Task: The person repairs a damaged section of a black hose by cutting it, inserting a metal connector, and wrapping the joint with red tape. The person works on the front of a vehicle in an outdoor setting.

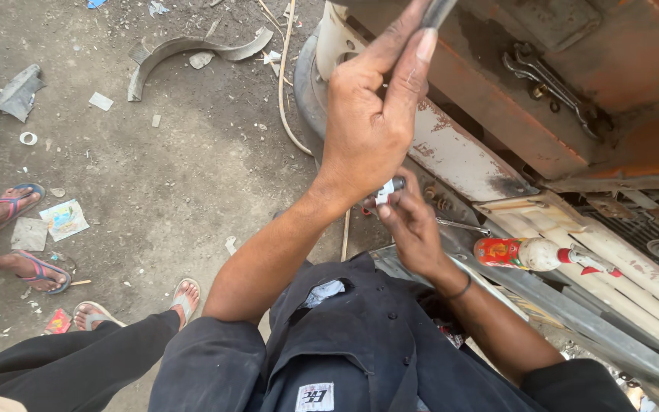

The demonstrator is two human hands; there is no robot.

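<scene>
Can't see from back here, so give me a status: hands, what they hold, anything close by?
Left hand raised, gripping a dark tool handle. Right hand pinching a small metal part. Red-labelled bottle lies beside it; wrenches on the rusty ledge.

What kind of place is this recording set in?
Probably an outdoor roadside repair yard: littered dirt ground, a rusty orange vehicle body with spanners on it, and scrap metal lying about.

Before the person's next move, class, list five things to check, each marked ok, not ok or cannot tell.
1. Left hand grips the dark bar: ok.
2. Right hand pinches the small metal part: ok.
3. Spanners resting on the orange ledge: ok.
4. Red-labelled bottle lying apart from both hands: ok.
5. Bar's upper end, out of frame: cannot tell.
</scene>
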